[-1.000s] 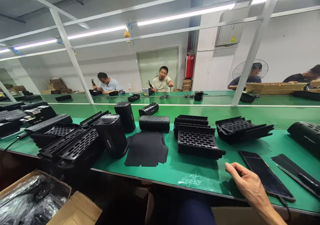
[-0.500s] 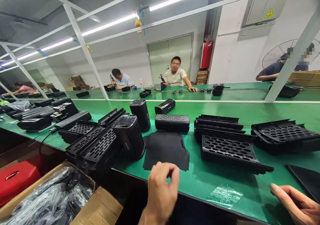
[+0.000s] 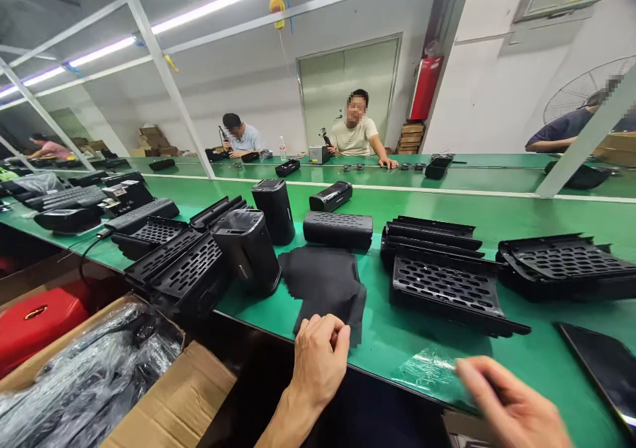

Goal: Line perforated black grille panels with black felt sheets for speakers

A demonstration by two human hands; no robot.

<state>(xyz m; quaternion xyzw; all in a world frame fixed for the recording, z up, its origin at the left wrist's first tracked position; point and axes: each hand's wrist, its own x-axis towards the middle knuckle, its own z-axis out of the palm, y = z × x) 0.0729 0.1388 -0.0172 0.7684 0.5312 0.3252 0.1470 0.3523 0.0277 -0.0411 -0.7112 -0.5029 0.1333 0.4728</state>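
Note:
My left hand (image 3: pixel 320 352) is curled over the near end of thin black sheets (image 3: pixel 318 272), its fingertips hidden against them. The sheets overlap, out of line with each other. My right hand (image 3: pixel 514 401), blurred, hovers at the table's near edge with its fingers stretched leftward and nothing visible in them. Close to it lies a clear plastic film (image 3: pixel 428 368). Behind the sheets rests a black speaker-like housing (image 3: pixel 338 229). A similar housing (image 3: pixel 247 252) stands upright to their left. Slotted black shells (image 3: pixel 444 285) are stacked to their right.
More slotted shells (image 3: pixel 571 262) and a flat dark panel (image 3: pixel 603 362) lie at the right. An open carton (image 3: pixel 169 395) of plastic-wrapped parts stands below the table at left, beside a red stool (image 3: pixel 42 322). Co-workers sit across the green table (image 3: pixel 422 203).
My right hand has moved left from the dark panel toward the film. One black sheet has slid toward me under my left hand, exposing another behind it. The camera view has tilted down.

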